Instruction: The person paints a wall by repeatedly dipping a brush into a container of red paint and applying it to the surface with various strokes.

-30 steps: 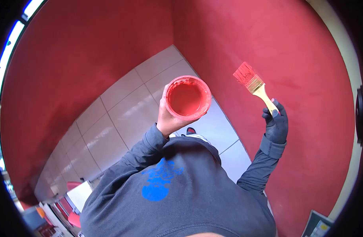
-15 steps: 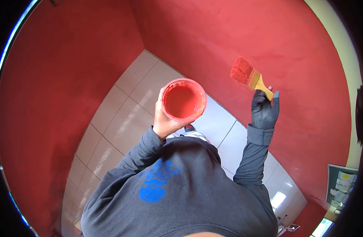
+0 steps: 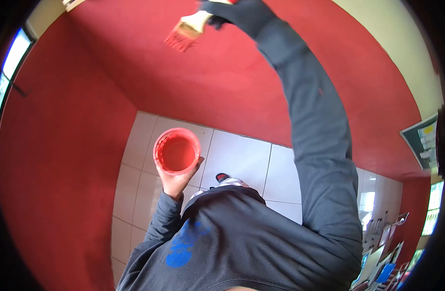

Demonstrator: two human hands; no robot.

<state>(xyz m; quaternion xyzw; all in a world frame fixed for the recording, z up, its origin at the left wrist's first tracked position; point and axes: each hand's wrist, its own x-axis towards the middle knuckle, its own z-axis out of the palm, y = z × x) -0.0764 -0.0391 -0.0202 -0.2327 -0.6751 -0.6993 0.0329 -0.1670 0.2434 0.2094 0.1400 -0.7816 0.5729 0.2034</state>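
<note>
My left hand (image 3: pixel 175 182) is wrapped round a round tub of red paint (image 3: pixel 178 151), held over the floor in front of my body. Red paint coats the tub's rim and inner wall. Raised high at the top of the view, my gloved right hand (image 3: pixel 242 15) grips a paintbrush (image 3: pixel 197 22) by its pale handle. The brush's bristles (image 3: pixel 181 40) are loaded with red and point down to the left, overlapping the red wall (image 3: pixel 232 72) in this view.
Another red wall (image 3: pixel 53 145) stands to the left, meeting the first at a corner. Pale tiles (image 3: pixel 242 155) cover the floor. A board with papers (image 3: pixel 423 140) hangs at the right, and furniture with metal legs (image 3: pixel 384 233) stands at the lower right.
My right hand has swung up and left with the paintbrush, whose bristles now point downward. The view has shifted, and the paint tub appears lower and further left.
</note>
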